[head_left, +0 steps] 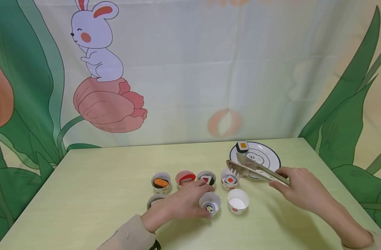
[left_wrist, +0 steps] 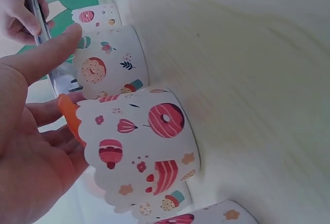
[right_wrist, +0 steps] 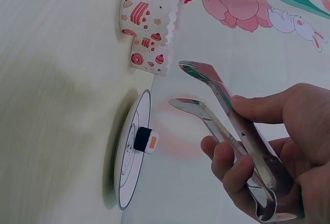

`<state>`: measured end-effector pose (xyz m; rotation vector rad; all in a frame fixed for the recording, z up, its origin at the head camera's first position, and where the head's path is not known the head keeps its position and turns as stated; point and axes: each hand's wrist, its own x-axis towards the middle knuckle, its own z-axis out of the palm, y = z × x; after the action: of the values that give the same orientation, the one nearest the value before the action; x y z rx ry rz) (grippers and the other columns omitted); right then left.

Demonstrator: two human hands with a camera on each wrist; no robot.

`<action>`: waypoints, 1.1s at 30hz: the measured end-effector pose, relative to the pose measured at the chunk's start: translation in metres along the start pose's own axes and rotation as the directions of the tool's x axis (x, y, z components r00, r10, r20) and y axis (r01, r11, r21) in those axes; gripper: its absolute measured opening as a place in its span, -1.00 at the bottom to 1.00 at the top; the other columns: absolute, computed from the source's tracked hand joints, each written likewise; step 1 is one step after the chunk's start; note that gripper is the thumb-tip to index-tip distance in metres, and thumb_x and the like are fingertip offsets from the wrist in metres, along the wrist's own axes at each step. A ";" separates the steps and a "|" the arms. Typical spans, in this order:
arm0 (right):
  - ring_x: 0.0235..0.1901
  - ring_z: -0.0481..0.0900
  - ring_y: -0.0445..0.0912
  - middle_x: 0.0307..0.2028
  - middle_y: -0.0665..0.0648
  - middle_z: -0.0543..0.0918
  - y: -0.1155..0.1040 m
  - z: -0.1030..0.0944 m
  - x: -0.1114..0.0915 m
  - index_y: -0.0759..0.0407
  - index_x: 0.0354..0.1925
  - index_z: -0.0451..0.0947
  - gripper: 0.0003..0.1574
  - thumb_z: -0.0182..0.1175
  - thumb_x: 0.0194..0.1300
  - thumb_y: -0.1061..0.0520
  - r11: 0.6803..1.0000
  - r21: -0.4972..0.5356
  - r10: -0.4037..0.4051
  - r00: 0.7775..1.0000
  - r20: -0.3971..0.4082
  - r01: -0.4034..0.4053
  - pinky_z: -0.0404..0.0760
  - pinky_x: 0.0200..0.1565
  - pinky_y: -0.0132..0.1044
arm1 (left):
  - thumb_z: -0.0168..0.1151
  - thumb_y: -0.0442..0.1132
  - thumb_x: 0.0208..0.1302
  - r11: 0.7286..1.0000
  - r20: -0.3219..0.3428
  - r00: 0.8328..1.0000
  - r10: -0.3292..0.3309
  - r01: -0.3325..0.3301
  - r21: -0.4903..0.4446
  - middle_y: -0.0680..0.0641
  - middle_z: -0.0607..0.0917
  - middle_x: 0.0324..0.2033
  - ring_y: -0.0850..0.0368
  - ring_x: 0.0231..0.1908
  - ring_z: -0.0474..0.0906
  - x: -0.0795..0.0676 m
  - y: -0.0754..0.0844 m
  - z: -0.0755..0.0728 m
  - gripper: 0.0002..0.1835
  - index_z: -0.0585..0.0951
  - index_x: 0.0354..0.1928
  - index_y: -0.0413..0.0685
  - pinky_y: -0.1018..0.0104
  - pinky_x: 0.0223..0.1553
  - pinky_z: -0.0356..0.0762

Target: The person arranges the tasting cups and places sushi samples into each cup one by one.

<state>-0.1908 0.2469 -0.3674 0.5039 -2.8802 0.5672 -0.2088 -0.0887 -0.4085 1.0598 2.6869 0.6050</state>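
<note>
My left hand (head_left: 187, 199) holds a paper cup (left_wrist: 105, 64) at its rim, thumb on the near side and fingers on the far side. A small toy sushi roll (head_left: 209, 208) lies inside that cup. In the right wrist view, my right hand (right_wrist: 289, 146) grips metal tongs (right_wrist: 227, 105), their tips apart with nothing between them. The tongs reach over the front-left of a white plate (head_left: 273, 156) toward a cup holding a roll with an orange-red centre (head_left: 230, 179). A black-and-white roll with an orange-yellow centre (right_wrist: 146, 140) sits on the plate.
Behind my left hand stand cups with an orange-topped sushi (head_left: 161, 183), a red-topped sushi (head_left: 187, 178) and a dark-edged roll (head_left: 207, 179). A cup (head_left: 154, 198) partly hidden by my hand stands left. A bare-bottomed cup (head_left: 237, 203) stands right. A printed curtain (head_left: 178, 69) hangs behind.
</note>
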 end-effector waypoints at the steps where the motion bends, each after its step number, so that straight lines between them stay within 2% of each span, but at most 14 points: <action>1: -0.59 0.30 -0.16 -0.60 -0.08 0.42 0.001 0.000 0.001 0.32 -0.09 0.69 -0.61 0.43 0.31 0.02 1.000 0.000 0.004 1.000 0.001 -0.004 0.27 -0.53 -0.23 | 0.57 -0.04 0.18 1.000 -0.002 1.000 0.000 0.000 0.003 -0.07 0.56 0.20 0.10 0.13 0.50 0.000 0.001 0.000 -0.30 0.55 0.29 -0.17 0.22 0.20 0.49; 5: -0.59 0.29 -0.14 -0.61 -0.04 0.39 0.004 0.002 0.005 0.35 -0.07 0.68 -0.57 0.42 0.32 0.01 1.000 0.004 0.024 1.000 -0.001 -0.024 0.23 -0.53 -0.23 | 0.55 -0.02 0.20 1.000 -0.015 1.000 0.011 -0.011 0.014 -0.06 0.57 0.16 0.13 0.08 0.50 -0.001 0.003 -0.002 -0.33 0.57 0.28 -0.15 0.25 0.16 0.50; 11: -0.59 0.28 -0.12 -0.61 -0.03 0.36 0.013 0.004 0.010 0.38 -0.05 0.66 -0.56 0.40 0.33 0.02 0.999 0.002 0.038 0.999 -0.010 -0.038 0.21 -0.54 -0.22 | 0.56 -0.03 0.19 0.995 -0.077 0.993 0.088 -0.085 0.048 -0.06 0.57 0.03 0.18 -0.05 0.49 -0.001 0.008 -0.002 -0.38 0.60 0.21 -0.18 0.32 0.03 0.51; 18: -0.57 0.30 -0.09 -0.61 -0.01 0.35 0.024 0.007 0.017 0.37 -0.10 0.65 -0.60 0.37 0.35 0.03 0.999 0.007 0.050 0.999 -0.010 -0.050 0.21 -0.53 -0.20 | 0.54 0.01 0.21 0.996 -0.091 0.993 0.077 -0.073 0.052 -0.03 0.52 0.12 0.18 0.06 0.48 0.001 0.016 -0.004 -0.35 0.59 0.26 -0.12 0.33 0.12 0.49; 21: -0.54 0.33 -0.07 -0.58 0.00 0.40 0.028 0.009 0.021 0.37 -0.11 0.64 -0.60 0.36 0.36 0.02 0.998 0.006 0.065 0.998 -0.009 -0.065 0.23 -0.52 -0.20 | 0.53 0.02 0.22 0.996 -0.098 0.992 0.081 -0.077 0.048 -0.01 0.50 0.13 0.20 0.08 0.46 0.003 0.018 -0.004 -0.35 0.58 0.27 -0.11 0.35 0.07 0.50; 27: -0.49 0.41 -0.03 -0.50 0.05 0.51 0.036 0.012 0.029 0.41 -0.08 0.61 -0.55 0.34 0.38 0.00 0.993 0.009 0.116 0.993 0.015 -0.117 0.30 -0.50 -0.18 | 0.49 0.00 0.28 0.997 -0.074 0.995 0.074 -0.075 -0.006 0.01 0.49 0.11 0.23 0.09 0.43 0.007 0.021 -0.003 -0.37 0.56 0.31 -0.11 0.36 0.11 0.48; 33: -0.48 0.40 -0.01 -0.48 0.10 0.51 0.042 0.013 0.036 0.48 -0.07 0.58 -0.51 0.31 0.39 0.01 0.988 0.008 0.151 0.988 0.039 -0.151 0.28 -0.50 -0.19 | 0.46 0.00 0.31 0.997 -0.046 0.995 0.083 -0.083 0.004 0.00 0.49 0.18 0.23 0.12 0.45 0.013 0.023 0.000 -0.35 0.52 0.36 -0.08 0.36 0.13 0.49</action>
<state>-0.2409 0.2677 -0.3858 0.3024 -2.9713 0.6028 -0.2040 -0.0649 -0.3989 1.1778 2.6941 0.6490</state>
